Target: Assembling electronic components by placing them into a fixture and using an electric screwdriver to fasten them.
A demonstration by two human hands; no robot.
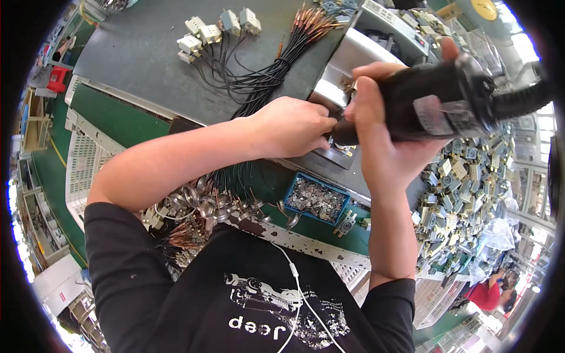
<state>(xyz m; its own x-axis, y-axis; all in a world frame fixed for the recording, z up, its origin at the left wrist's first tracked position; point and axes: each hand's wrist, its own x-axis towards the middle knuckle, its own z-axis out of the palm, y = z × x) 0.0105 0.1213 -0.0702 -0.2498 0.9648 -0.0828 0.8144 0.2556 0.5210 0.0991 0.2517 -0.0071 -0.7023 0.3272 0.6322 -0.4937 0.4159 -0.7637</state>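
A black electric screwdriver (415,97) with a ribbed cable lies in the grip of my right hand (379,126), tilted so its nose points left and down. Close to that nose, my left hand (294,126) is closed with its fingertips pressed together at the metal fixture (336,94). Whatever those fingers hold is hidden. Black wires (271,79) with copper-coloured ends run over the tabletop and pass behind my left wrist. White and grey connector blocks (210,33) sit at the wires' far-left ends.
A blue tray (338,219) of small metal parts stands below the table's near edge. Many grey and cream blocks (465,182) are heaped at the right. Metal rings (209,206) and more wires lie by my waist. A person in red (485,294) is at the lower right.
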